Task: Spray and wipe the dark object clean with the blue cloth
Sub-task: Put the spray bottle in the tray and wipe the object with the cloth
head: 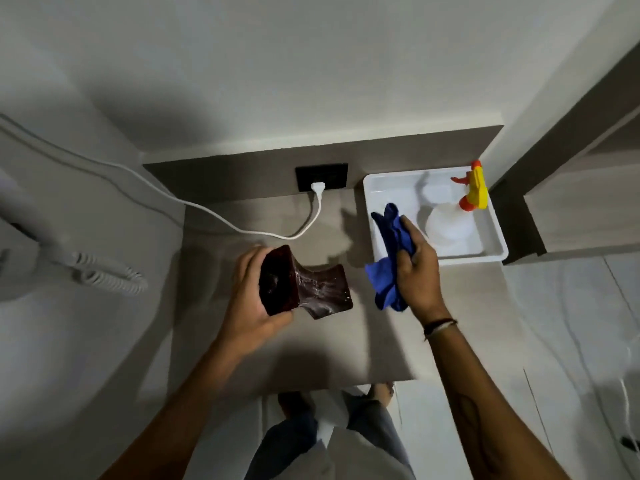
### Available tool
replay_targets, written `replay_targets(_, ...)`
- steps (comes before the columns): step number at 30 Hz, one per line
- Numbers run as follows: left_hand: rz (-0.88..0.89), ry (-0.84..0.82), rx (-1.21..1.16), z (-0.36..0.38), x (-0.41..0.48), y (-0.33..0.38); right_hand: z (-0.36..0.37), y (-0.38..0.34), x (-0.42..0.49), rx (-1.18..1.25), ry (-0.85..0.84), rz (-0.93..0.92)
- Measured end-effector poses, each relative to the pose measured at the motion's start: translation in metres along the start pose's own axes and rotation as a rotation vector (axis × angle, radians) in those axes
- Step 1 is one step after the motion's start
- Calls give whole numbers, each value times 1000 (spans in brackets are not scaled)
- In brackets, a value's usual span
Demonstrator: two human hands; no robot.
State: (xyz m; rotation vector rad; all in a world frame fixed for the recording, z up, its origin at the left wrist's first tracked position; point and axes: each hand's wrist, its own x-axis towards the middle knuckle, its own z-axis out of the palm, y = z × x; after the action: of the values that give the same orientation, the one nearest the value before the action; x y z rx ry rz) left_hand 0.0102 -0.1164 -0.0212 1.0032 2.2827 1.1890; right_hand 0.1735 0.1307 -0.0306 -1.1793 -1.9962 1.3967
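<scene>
In the head view, the left hand (254,292) wraps around the wider end of the dark object (304,282), a glossy brown-red flared piece held tipped on its side just above the grey bench (329,348), its open end turned toward the camera. Pale streaks and wet-looking shine lie across its narrow waist and far flare, which suggests the spraying is already done on at least that face. The right hand (417,271) is closed around the bunched blue cloth (391,258), which hangs from the fist just beside the object but apart from it; cloth and object do not touch. The spray bottle (457,216), with its yellow and orange trigger head, stands in the white tray (491,258) at the back right of the bench, well apart from both hands, so it looks set aside. A white cable (242,230) runs from the wall socket (321,177) across the bench behind the object. By my reading the wiping itself is what remains: the cloth has yet to meet the wet surface, and whether the hidden sides were sprayed cannot be told.
</scene>
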Motion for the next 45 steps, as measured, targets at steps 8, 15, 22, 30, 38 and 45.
replay_targets(8,12,-12,-52,-19,-10,-40,84,-39,-97,34,-256,-207)
replay_targets(15,31,1,19,-26,-14,-42,99,13,-101,-480,-478,-419)
replay_targets(22,62,8,71,-25,-9,-30,112,-14,-110,-304,-491,-436)
replay_targets(30,-36,-29,117,-32,-10,-36,88,29,-81,-655,-465,-368)
replay_targets(38,4,1,100,-25,-10,-21,130,-31,-116,-229,-474,-560)
replay_targets(45,-88,-30,168,-34,-13,-26,85,39,-79,-657,-513,-371)
